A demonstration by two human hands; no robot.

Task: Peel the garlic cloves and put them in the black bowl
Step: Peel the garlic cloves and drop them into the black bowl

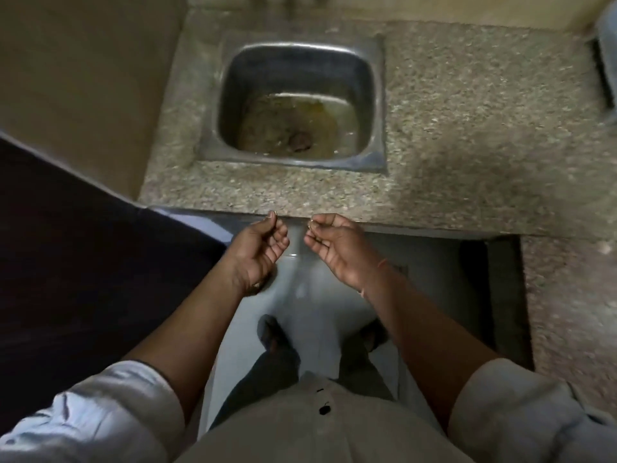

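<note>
Sleeves (100,406) rolled, left hand (258,250) and right hand (335,250) hover before sink (362,88).

Your sleeves (100,412) ran off the bottom edge, and at the right edge a pale blurred object (607,45) and the dark strip (602,75) beside it were cut off too far to identify. Murky water (300,111) blurred the floor of the sink (300,50) around its drain (300,142), and your feet (270,332) showed only in part past your trouser legs (263,372). Whether the fingers (314,228) of your right hand (334,252) pinched anything was too small to tell.
</note>
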